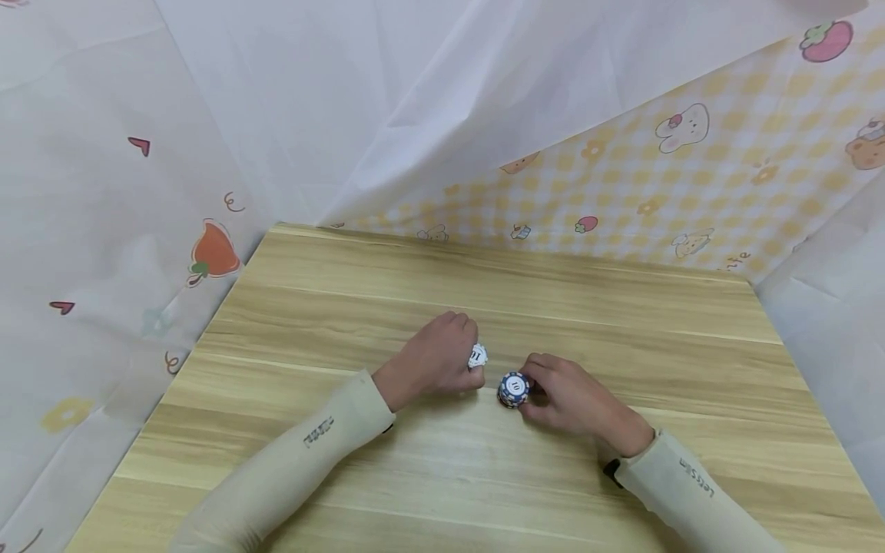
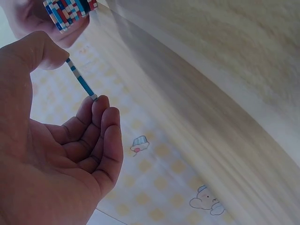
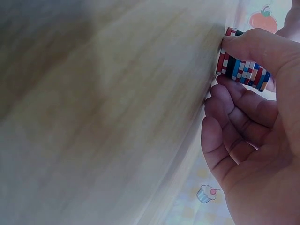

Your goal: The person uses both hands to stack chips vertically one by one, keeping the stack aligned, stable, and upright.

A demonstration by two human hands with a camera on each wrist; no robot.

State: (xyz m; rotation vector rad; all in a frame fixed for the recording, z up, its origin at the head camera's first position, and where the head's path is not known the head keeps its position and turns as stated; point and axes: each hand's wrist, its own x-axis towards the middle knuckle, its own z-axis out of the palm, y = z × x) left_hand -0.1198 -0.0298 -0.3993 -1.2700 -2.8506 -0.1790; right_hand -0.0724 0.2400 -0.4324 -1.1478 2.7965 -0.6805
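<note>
Pale wood grain runs across the surface (image 1: 498, 476), which is walled on three sides by thin plastic sheeting (image 1: 124, 200) printed with fruit, hearts and cartoon animals on yellow check. At left of centre, the left hand (image 1: 435, 361), in a cream sleeve (image 1: 290, 468), pinches a single white chip (image 1: 478, 355) by its edge between thumb and fingertips, the remaining fingers curled into the palm. The left wrist view shows that chip (image 2: 80, 78) edge-on, striped blue and white, held clear of the wood. Just to the right, close beside it but not touching, stands a short stack of chips (image 1: 514, 389), its blue-and-white top face bearing the number 10, resting on the surface. The right hand (image 1: 574, 403) wraps the stack from the right side, thumb and fingers curled round its rim. From the right wrist camera the stack (image 3: 241, 68) appears as bands of red, blue, white and dark edges, with the thumb pressed along one side and the fingers (image 3: 234, 117) bent beneath. Both forearms rest low over the near half of the surface, the two hands near each other at its middle.
</note>
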